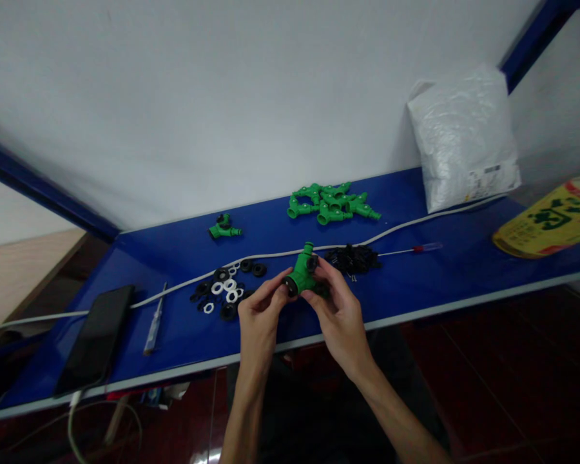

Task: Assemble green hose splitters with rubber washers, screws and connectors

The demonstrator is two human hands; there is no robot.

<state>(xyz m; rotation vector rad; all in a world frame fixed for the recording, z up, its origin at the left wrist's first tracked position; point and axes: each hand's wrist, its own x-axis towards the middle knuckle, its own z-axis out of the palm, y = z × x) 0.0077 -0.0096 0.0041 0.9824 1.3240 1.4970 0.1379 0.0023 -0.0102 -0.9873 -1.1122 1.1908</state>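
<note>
Between my two hands, above the front part of the blue shelf [391,290], is a green Y-shaped hose connector [301,270] with black fittings. My left hand [263,306] pinches its lower left end, thumb and fingers at the black ring there. On the other side my right hand [336,303] is closed around the right branch, and its fingers partly hide that part. Just left of my left hand lie loose white rings [230,284] and black rings [229,312]. A heap of small black parts [352,259] lies beyond my right hand.
Several green connectors [336,205] are piled at the back, and another one [225,227] lies farther left. A white cable [270,256] crosses the shelf. Around are a phone [96,338], a clear-handled screwdriver [153,330], a red-handled screwdriver [423,247], a white package [464,138] and a yellow container [551,219].
</note>
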